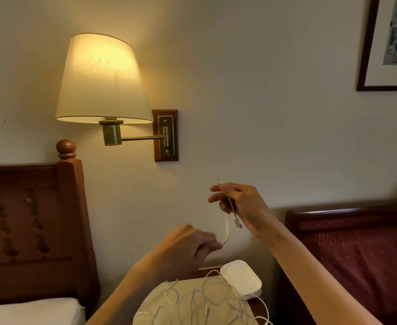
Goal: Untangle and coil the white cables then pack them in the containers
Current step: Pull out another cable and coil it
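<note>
Right hand [239, 205] raised, pinching white cable [226, 231] near its plug; left hand [190, 247] blurred, gripping it lower down. Untangling step, probably. Next: pull free from tangle [204, 301] beside container [242, 279].

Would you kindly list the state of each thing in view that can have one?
Wall lamp: lit.
White container: lid closed, on the table.
Held cable: lifted, strung between both hands.
Cable pile: loose, tangled on the table.
Right hand: pinches the held cable near its plug.
Left hand: blurred, grips the cable lower down.
</note>
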Action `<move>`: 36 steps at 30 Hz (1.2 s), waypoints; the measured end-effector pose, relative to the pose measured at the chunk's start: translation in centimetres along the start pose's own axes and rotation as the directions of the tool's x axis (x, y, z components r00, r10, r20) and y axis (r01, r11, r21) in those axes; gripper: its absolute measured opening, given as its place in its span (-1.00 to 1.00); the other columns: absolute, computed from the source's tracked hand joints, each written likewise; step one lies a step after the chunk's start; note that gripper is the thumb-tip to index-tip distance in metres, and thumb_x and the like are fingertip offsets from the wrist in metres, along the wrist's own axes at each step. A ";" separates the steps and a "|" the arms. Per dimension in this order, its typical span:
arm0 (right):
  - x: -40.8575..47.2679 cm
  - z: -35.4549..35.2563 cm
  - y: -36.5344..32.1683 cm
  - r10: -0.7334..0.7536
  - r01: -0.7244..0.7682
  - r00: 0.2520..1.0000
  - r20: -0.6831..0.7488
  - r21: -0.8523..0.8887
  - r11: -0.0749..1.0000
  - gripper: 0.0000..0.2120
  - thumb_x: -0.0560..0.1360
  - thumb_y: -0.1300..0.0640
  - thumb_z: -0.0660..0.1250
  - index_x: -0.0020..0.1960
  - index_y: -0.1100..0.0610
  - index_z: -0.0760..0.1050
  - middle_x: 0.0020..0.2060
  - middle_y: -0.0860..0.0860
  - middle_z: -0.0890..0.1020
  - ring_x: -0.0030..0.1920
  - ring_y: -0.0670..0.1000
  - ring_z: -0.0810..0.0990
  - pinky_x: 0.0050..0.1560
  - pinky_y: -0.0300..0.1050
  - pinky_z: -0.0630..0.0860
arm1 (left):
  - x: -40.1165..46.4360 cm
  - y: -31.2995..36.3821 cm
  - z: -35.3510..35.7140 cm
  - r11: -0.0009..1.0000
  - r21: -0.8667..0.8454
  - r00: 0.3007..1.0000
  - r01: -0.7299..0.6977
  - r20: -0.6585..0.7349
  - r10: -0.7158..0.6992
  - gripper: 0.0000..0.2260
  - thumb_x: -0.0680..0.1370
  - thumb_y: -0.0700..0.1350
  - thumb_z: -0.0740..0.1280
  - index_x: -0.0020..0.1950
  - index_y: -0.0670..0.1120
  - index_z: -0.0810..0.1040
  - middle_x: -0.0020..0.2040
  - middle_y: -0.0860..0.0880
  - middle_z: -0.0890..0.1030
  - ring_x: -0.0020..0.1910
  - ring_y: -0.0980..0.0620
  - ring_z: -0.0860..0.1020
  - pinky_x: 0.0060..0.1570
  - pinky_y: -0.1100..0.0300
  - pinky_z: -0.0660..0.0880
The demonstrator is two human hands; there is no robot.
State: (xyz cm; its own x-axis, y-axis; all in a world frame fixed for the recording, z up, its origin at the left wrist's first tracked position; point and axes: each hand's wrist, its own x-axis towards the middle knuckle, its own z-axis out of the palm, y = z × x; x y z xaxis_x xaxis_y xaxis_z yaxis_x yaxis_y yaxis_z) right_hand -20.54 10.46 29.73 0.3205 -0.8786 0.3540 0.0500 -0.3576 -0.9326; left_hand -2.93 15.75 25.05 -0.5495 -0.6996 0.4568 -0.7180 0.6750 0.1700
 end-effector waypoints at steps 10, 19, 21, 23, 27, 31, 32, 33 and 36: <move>-0.7 0.8 -0.7 0.008 -0.051 0.974 0.226 0.187 0.981 -0.56 0.68 0.21 -0.01 -0.12 0.21 0.62 -0.51 0.03 0.38 -0.54 -0.06 0.28 -0.47 -0.22 0.26 | 3.8 -0.9 -5.6 0.980 0.184 0.862 -0.077 -0.481 0.158 -0.83 0.63 -0.02 0.24 -0.09 -0.03 0.56 -0.31 0.20 0.47 -0.38 0.23 0.46 -0.32 0.44 0.33; -0.9 0.3 -0.9 0.059 -0.275 0.901 0.430 0.461 0.844 -0.68 0.64 0.13 0.03 -0.20 0.16 0.44 -0.54 -0.09 0.21 -0.55 -0.12 0.12 -0.49 -0.25 0.13 | 3.0 -0.8 -4.4 0.868 -0.496 0.958 0.015 -0.242 -0.155 -0.73 0.67 -0.10 0.14 0.01 -0.15 0.62 -0.15 0.00 0.63 -0.17 0.10 0.56 -0.14 0.28 0.49; -0.9 0.2 -0.8 0.062 -0.318 0.888 0.455 0.512 0.798 -0.67 0.64 0.14 0.03 -0.23 0.15 0.43 -0.54 -0.09 0.23 -0.55 -0.13 0.18 -0.48 -0.24 0.14 | 2.9 -0.5 -4.5 0.793 -0.606 0.956 0.058 -0.194 -0.218 -0.70 0.68 -0.07 0.12 -0.12 -0.11 0.57 -0.31 0.02 0.54 -0.36 0.07 0.40 -0.34 0.26 0.34; -1.0 0.4 -0.8 0.021 -0.364 0.852 0.524 0.561 0.744 -0.69 0.64 0.15 0.03 -0.21 0.16 0.42 -0.49 -0.05 0.33 -0.50 -0.10 0.29 -0.42 -0.23 0.28 | 3.0 0.0 -4.6 0.736 -0.674 0.936 0.059 -0.218 -0.275 -0.68 0.66 -0.02 0.15 -0.21 -0.10 0.51 -0.38 0.02 0.41 -0.40 0.05 0.29 -0.40 0.20 0.23; -0.9 0.8 -0.7 -0.050 -0.455 0.778 0.626 0.617 0.642 -0.71 0.66 0.18 -0.03 -0.09 0.18 0.42 -0.32 0.04 0.48 -0.33 -0.05 0.40 -0.22 -0.19 0.41 | 3.5 0.5 -4.6 0.704 -0.709 0.901 0.022 -0.291 -0.321 -0.65 0.65 -0.02 0.19 -0.24 -0.20 0.49 -0.39 -0.01 0.35 -0.41 0.06 0.26 -0.41 0.18 0.21; -0.7 0.9 -1.2 -0.010 -0.413 0.812 0.583 0.587 0.697 -0.76 0.64 0.20 0.03 -0.02 0.19 0.46 -0.40 -0.06 0.29 -0.41 -0.11 0.20 -0.37 -0.24 0.25 | 3.5 0.1 -4.3 0.723 -0.691 0.891 -0.002 -0.329 -0.313 -0.66 0.66 -0.08 0.17 -0.08 -0.30 0.57 -0.41 0.10 0.44 -0.43 0.17 0.32 -0.42 0.36 0.27; -0.8 0.8 -1.3 0.009 -0.397 0.826 0.564 0.570 0.719 -0.75 0.64 0.19 0.03 -0.04 0.18 0.47 -0.42 -0.07 0.26 -0.42 -0.11 0.17 -0.39 -0.24 0.21 | 3.3 0.1 -4.2 0.738 -0.675 0.891 -0.005 -0.339 -0.304 -0.69 0.66 -0.10 0.16 -0.08 -0.25 0.59 -0.42 0.12 0.47 -0.44 0.19 0.34 -0.42 0.37 0.27; -1.0 0.8 -1.5 0.027 -0.386 0.838 0.544 0.558 0.735 -0.76 0.63 0.19 0.03 -0.07 0.18 0.46 -0.43 -0.07 0.25 -0.44 -0.11 0.15 -0.41 -0.25 0.18 | 3.2 0.1 -4.1 0.755 -0.656 0.888 -0.008 -0.352 -0.297 -0.72 0.65 -0.11 0.17 -0.08 -0.20 0.60 -0.43 0.16 0.49 -0.45 0.19 0.36 -0.41 0.39 0.28; -1.5 0.7 -2.3 0.082 -0.373 0.883 0.463 0.584 0.721 -0.78 0.58 0.20 0.05 -0.15 0.16 0.42 -0.46 -0.08 0.19 -0.46 -0.11 0.07 -0.46 -0.25 0.09 | 2.6 -0.6 -3.4 0.765 -0.643 0.871 -0.012 -0.383 -0.309 -0.73 0.63 -0.08 0.19 -0.12 -0.17 0.60 -0.42 0.13 0.48 -0.45 0.19 0.36 -0.40 0.38 0.30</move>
State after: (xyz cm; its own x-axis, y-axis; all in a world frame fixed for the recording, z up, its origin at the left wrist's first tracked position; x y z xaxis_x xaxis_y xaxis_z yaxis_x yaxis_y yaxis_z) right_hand -20.42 12.82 31.27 0.7247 -0.6585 0.2029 0.4686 0.2552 -0.8457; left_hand -2.51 14.31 29.13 -0.0932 -0.7276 0.6797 -0.2683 0.6758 0.6866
